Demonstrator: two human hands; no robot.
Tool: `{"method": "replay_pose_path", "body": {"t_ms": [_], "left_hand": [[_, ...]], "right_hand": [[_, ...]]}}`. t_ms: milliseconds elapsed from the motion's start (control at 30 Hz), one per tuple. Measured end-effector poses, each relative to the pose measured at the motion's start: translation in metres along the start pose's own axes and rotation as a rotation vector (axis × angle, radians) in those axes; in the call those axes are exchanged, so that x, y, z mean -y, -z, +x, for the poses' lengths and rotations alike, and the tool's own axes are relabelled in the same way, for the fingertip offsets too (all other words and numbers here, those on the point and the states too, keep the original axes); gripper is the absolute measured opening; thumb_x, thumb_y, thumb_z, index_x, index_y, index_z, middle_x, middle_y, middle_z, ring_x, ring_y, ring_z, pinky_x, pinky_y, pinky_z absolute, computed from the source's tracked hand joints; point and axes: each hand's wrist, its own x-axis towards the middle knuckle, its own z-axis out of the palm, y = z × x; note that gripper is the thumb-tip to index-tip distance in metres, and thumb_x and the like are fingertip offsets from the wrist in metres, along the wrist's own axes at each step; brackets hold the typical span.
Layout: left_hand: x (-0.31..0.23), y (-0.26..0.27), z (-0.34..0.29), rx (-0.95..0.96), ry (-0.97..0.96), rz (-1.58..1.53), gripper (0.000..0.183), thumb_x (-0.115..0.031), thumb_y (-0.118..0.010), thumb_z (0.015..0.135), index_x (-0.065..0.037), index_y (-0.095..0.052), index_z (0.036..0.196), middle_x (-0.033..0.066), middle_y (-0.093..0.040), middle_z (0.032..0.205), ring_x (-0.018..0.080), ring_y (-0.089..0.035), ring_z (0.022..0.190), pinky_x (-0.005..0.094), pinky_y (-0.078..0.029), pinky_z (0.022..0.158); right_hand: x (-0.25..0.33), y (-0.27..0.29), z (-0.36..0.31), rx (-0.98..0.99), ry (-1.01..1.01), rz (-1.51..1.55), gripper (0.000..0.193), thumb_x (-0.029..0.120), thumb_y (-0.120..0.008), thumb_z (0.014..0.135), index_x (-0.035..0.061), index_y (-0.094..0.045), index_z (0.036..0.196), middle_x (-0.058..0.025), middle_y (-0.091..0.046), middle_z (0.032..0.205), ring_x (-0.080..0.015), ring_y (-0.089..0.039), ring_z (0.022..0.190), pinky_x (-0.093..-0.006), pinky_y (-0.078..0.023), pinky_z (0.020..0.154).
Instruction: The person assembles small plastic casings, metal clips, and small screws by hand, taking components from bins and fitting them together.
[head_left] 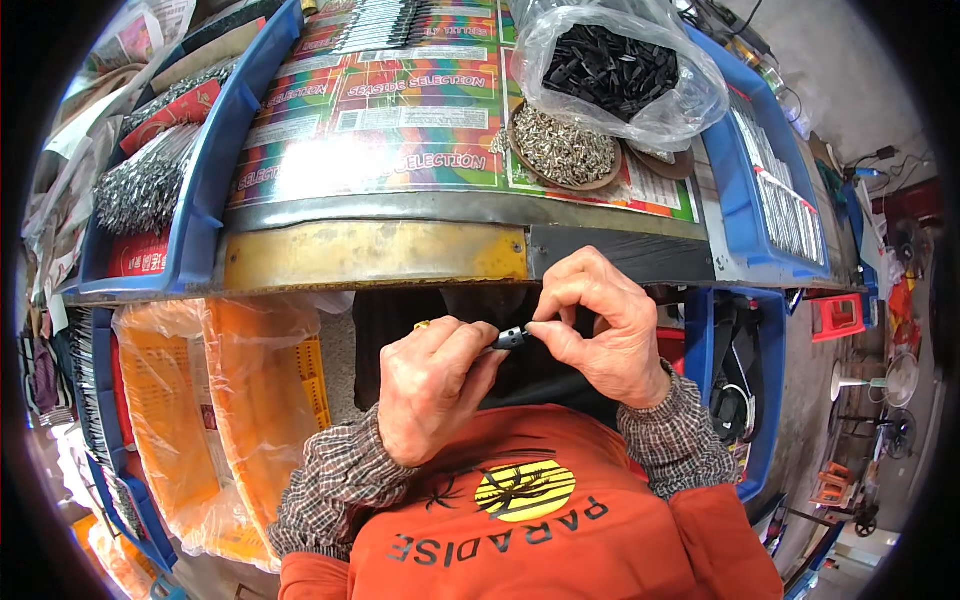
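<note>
My left hand grips a small dark cylindrical part between thumb and forefinger, its end pointing right, with light spots on it. At that end my right hand is closed in a pinch, thumb against forefinger. Whatever those fingertips hold is too small to make out. Both hands are in front of the bench edge, above my lap. Beyond them on the bench sits a round dish of small silvery metal pieces. Behind it, a clear plastic bag lies open, full of black plastic pieces.
A blue tray at left holds bundles of thin metal pieces. Another blue tray at right holds long silvery strips. More strips lie at the bench's back. Below left stands an orange crate lined with plastic. The metal bench edge runs before me.
</note>
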Motion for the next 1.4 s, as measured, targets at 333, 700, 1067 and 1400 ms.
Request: {"method": "replay_pose_path", "body": {"t_ms": [333,700,1067,1400], "left_hand": [[-0.005,-0.002,-0.006,-0.027,-0.046,0.01,0.023,0.0,-0.073,0.069,-0.004,-0.062,0.089,0.0076,-0.058,0.07,0.0244,-0.056,0.059,0.0346,-0.044,0.053],[-0.005,-0.005,-0.008,-0.025,-0.095,0.12,0.026,-0.004,-0.074,0.065,-0.005,-0.06,0.088,0.0065,-0.056,0.071,0.0246,-0.059,0.062,0.0354,-0.048,0.052],[-0.005,-0.006,-0.009,-0.004,-0.1,0.169,0.027,-0.001,-0.074,0.067,-0.003,-0.061,0.09,0.0084,-0.061,0.078,0.0249,-0.06,0.066,0.0345,-0.048,0.056],[-0.002,-0.009,-0.011,-0.031,-0.181,0.224,0.031,0.001,-0.074,0.063,-0.002,-0.062,0.091,0.0087,-0.062,0.079,0.0241,-0.06,0.063,0.034,-0.048,0.053]], "right_hand": [[0.004,-0.007,-0.01,0.017,-0.011,0.045,0.014,-0.005,-0.069,0.074,0.0011,-0.061,0.084,-0.0052,-0.061,0.081,-0.0142,-0.056,0.073,-0.0266,-0.047,0.06],[0.004,-0.013,-0.018,0.06,-0.171,0.104,0.011,-0.003,-0.066,0.077,0.0006,-0.06,0.084,-0.0069,-0.062,0.084,-0.0171,-0.057,0.075,-0.0276,-0.048,0.062],[0.003,-0.017,-0.02,0.026,0.202,-0.288,0.023,-0.004,-0.069,0.069,0.0002,-0.057,0.088,-0.0122,-0.059,0.084,-0.0306,-0.06,0.074,-0.0365,-0.051,0.063],[0.004,-0.017,-0.024,0.059,0.268,-0.353,0.021,-0.005,-0.07,0.074,-0.0014,-0.06,0.091,-0.0133,-0.063,0.089,-0.024,-0.065,0.075,-0.0317,-0.055,0.065]]}}
